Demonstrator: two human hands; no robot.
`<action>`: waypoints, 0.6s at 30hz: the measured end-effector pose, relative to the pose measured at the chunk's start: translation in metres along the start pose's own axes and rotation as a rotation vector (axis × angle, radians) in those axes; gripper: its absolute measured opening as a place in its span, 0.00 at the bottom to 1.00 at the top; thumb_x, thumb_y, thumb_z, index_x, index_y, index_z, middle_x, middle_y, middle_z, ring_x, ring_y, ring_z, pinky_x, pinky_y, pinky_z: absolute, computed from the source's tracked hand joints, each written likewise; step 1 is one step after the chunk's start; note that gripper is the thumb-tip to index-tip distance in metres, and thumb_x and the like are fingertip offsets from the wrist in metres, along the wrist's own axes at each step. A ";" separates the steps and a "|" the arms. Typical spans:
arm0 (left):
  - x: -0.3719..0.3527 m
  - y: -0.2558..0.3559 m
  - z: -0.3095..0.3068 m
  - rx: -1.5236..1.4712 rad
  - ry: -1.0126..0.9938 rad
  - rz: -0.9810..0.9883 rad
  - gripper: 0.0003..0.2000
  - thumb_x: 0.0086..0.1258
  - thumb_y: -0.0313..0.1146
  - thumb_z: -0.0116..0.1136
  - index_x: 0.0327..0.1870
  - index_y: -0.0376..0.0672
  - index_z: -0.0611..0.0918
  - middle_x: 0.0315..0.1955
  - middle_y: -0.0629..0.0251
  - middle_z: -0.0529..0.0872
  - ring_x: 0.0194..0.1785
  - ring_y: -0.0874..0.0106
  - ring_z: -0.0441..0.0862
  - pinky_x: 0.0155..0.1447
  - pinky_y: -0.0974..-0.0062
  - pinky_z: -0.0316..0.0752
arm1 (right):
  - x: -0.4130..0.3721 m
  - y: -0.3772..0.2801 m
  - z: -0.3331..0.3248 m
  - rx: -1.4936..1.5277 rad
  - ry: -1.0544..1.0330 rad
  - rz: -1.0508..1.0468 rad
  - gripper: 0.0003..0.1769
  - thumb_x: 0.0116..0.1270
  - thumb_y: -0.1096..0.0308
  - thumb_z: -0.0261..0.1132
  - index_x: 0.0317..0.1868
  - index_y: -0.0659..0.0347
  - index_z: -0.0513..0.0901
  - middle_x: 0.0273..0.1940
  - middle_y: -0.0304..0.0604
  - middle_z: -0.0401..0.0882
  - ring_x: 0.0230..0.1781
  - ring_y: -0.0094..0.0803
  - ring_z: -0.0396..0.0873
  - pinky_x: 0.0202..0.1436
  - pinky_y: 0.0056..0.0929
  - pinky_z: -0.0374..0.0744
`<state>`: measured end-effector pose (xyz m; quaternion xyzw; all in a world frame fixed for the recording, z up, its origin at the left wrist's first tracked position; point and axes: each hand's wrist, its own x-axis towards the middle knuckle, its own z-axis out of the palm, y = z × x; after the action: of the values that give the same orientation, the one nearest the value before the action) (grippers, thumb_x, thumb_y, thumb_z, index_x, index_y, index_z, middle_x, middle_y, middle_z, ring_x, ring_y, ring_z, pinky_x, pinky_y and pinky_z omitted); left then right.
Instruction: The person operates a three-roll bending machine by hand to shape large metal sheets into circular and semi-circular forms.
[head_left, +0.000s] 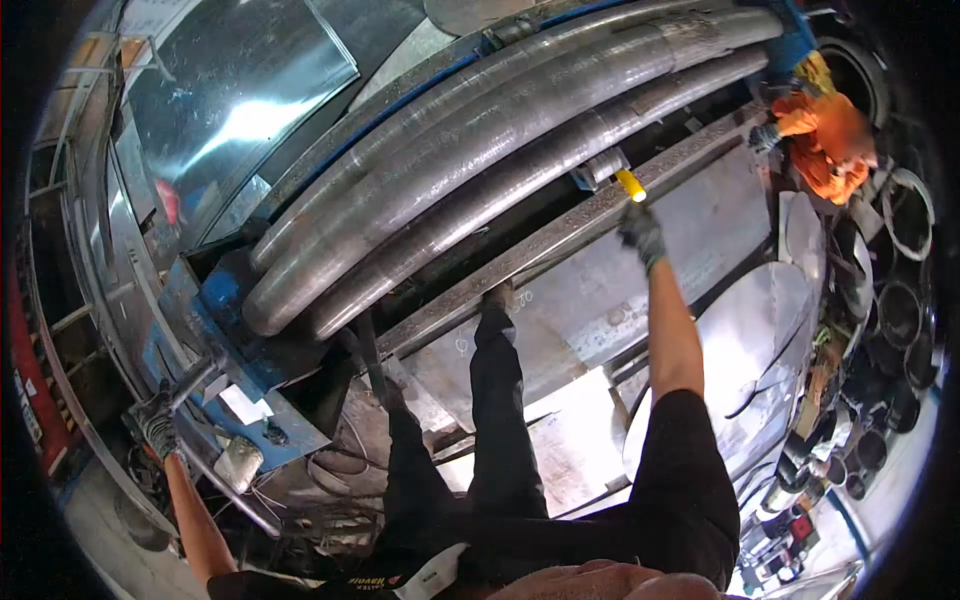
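My right hand (642,236), in a dark grey glove, is closed at the near end of a hammer (628,183) with a yellow handle. Its metal head lies against the lower edge of the long bent steel pipes (480,180). Far to the left, my left hand (155,428), in a patterned work glove, is closed around the end of a metal bar (192,383) beside the blue machine frame (265,400). The glove hides part of that bar. One of my feet stands on the steel beam (560,232) below the pipes.
A co-worker in orange clothing (830,145) crouches at the pipes' right end, one gloved hand by the beam. Shiny sheet metal (240,90) lies at upper left. Cut pipe rings (905,215) are piled at right. Flat steel plates (690,240) lie below the beam.
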<state>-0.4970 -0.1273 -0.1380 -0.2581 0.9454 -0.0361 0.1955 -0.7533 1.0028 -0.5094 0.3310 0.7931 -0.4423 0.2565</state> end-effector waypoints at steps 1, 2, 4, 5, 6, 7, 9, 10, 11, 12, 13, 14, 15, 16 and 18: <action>0.001 0.021 0.000 -0.148 0.045 -0.018 0.18 0.80 0.42 0.57 0.59 0.39 0.86 0.55 0.54 0.88 0.53 0.63 0.85 0.57 0.67 0.79 | 0.054 -0.032 -0.011 -0.169 0.099 -0.130 0.18 0.78 0.51 0.58 0.47 0.59 0.81 0.36 0.47 0.83 0.38 0.40 0.83 0.44 0.41 0.83; -0.002 0.040 -0.007 -0.284 0.095 -0.043 0.20 0.78 0.42 0.57 0.62 0.38 0.84 0.63 0.53 0.85 0.60 0.60 0.83 0.63 0.65 0.77 | 0.094 -0.052 -0.030 -0.421 0.194 -0.269 0.19 0.78 0.51 0.59 0.49 0.60 0.81 0.38 0.47 0.83 0.40 0.41 0.83 0.46 0.41 0.82; -0.020 0.050 -0.034 0.151 0.016 0.010 0.20 0.77 0.41 0.57 0.63 0.39 0.84 0.64 0.50 0.84 0.63 0.55 0.82 0.66 0.61 0.76 | 0.167 -0.081 -0.059 -0.790 0.263 -0.412 0.19 0.77 0.52 0.60 0.51 0.60 0.81 0.43 0.48 0.82 0.44 0.43 0.82 0.50 0.42 0.80; -0.031 0.059 -0.049 0.362 -0.012 0.047 0.20 0.76 0.40 0.57 0.64 0.39 0.84 0.65 0.49 0.84 0.64 0.52 0.81 0.68 0.60 0.76 | 0.201 -0.091 -0.066 -0.947 0.238 -0.448 0.20 0.77 0.52 0.60 0.53 0.60 0.81 0.45 0.49 0.82 0.46 0.43 0.81 0.53 0.42 0.79; -0.032 0.015 -0.042 0.616 0.073 0.336 0.18 0.74 0.37 0.58 0.60 0.42 0.86 0.61 0.50 0.86 0.63 0.51 0.81 0.66 0.62 0.77 | 0.226 -0.104 -0.068 -1.100 0.204 -0.478 0.20 0.76 0.52 0.60 0.54 0.61 0.81 0.47 0.49 0.82 0.48 0.44 0.81 0.55 0.43 0.79; -0.038 0.080 -0.052 0.006 0.096 -0.096 0.18 0.74 0.42 0.60 0.58 0.42 0.88 0.60 0.53 0.87 0.64 0.55 0.82 0.68 0.59 0.75 | 0.262 -0.107 -0.077 -1.245 0.168 -0.509 0.21 0.76 0.52 0.61 0.56 0.61 0.81 0.49 0.50 0.81 0.50 0.45 0.81 0.57 0.43 0.78; -0.032 0.132 -0.061 0.139 0.060 -0.383 0.18 0.74 0.44 0.59 0.57 0.45 0.86 0.56 0.50 0.88 0.59 0.51 0.85 0.59 0.57 0.78 | 0.308 -0.114 -0.074 -1.520 0.095 -0.564 0.22 0.75 0.52 0.62 0.58 0.61 0.81 0.54 0.51 0.81 0.54 0.47 0.80 0.61 0.44 0.76; -0.028 0.103 -0.058 -0.432 -0.041 -0.126 0.18 0.75 0.45 0.59 0.58 0.48 0.87 0.55 0.52 0.89 0.58 0.51 0.86 0.59 0.56 0.78 | 0.320 -0.122 -0.067 -1.648 0.057 -0.598 0.23 0.75 0.52 0.62 0.60 0.62 0.81 0.56 0.51 0.81 0.56 0.47 0.79 0.63 0.44 0.75; -0.023 0.073 -0.054 -1.045 -0.275 0.028 0.17 0.76 0.45 0.59 0.60 0.50 0.87 0.55 0.53 0.89 0.56 0.51 0.86 0.59 0.55 0.78 | 0.328 -0.128 -0.060 -1.755 0.027 -0.622 0.24 0.75 0.52 0.63 0.61 0.62 0.81 0.58 0.52 0.80 0.58 0.48 0.79 0.66 0.45 0.74; -0.023 0.067 -0.041 -0.734 -0.108 -0.048 0.14 0.76 0.43 0.59 0.53 0.47 0.86 0.43 0.58 0.87 0.46 0.57 0.84 0.50 0.59 0.78 | 0.335 -0.129 -0.056 -1.850 0.005 -0.645 0.25 0.74 0.53 0.63 0.62 0.62 0.80 0.60 0.52 0.80 0.60 0.49 0.78 0.68 0.45 0.73; -0.023 0.063 -0.031 -0.419 0.048 -0.109 0.11 0.75 0.40 0.59 0.47 0.43 0.86 0.32 0.63 0.85 0.35 0.64 0.83 0.40 0.63 0.78 | 0.340 -0.130 -0.052 -1.921 -0.022 -0.657 0.26 0.74 0.53 0.64 0.64 0.62 0.80 0.62 0.53 0.80 0.62 0.50 0.78 0.70 0.46 0.73; -0.024 0.066 -0.030 -0.256 0.119 -0.131 0.10 0.75 0.39 0.59 0.43 0.42 0.86 0.27 0.65 0.83 0.30 0.67 0.82 0.35 0.65 0.77 | 0.342 -0.131 -0.052 -1.974 -0.045 -0.671 0.27 0.74 0.53 0.64 0.65 0.63 0.80 0.65 0.53 0.80 0.64 0.51 0.78 0.72 0.46 0.72; -0.025 0.077 -0.031 -0.095 0.187 -0.165 0.10 0.75 0.38 0.60 0.40 0.40 0.86 0.21 0.68 0.82 0.25 0.70 0.81 0.31 0.67 0.77 | 0.342 -0.128 -0.050 -2.033 -0.072 -0.671 0.28 0.73 0.53 0.65 0.66 0.63 0.80 0.67 0.54 0.79 0.66 0.51 0.77 0.74 0.46 0.71; -0.022 0.087 -0.035 0.023 0.169 -0.319 0.10 0.75 0.38 0.60 0.41 0.41 0.87 0.24 0.68 0.83 0.28 0.71 0.80 0.34 0.67 0.77 | 0.342 -0.128 -0.048 -2.065 -0.080 -0.673 0.30 0.73 0.53 0.65 0.68 0.63 0.80 0.69 0.54 0.79 0.68 0.52 0.77 0.76 0.47 0.70; -0.017 0.095 -0.039 0.126 0.134 -0.474 0.10 0.76 0.38 0.61 0.41 0.42 0.87 0.27 0.68 0.84 0.32 0.71 0.80 0.38 0.68 0.76 | 0.314 -0.143 -0.042 -2.270 -0.142 -0.591 0.28 0.76 0.54 0.61 0.68 0.62 0.80 0.70 0.54 0.79 0.68 0.51 0.77 0.75 0.49 0.71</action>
<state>-0.5434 -0.0383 -0.1119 -0.4568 0.8653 -0.1569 0.1339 -1.0701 1.0775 -0.6329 -0.3098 0.7624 0.4585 0.3356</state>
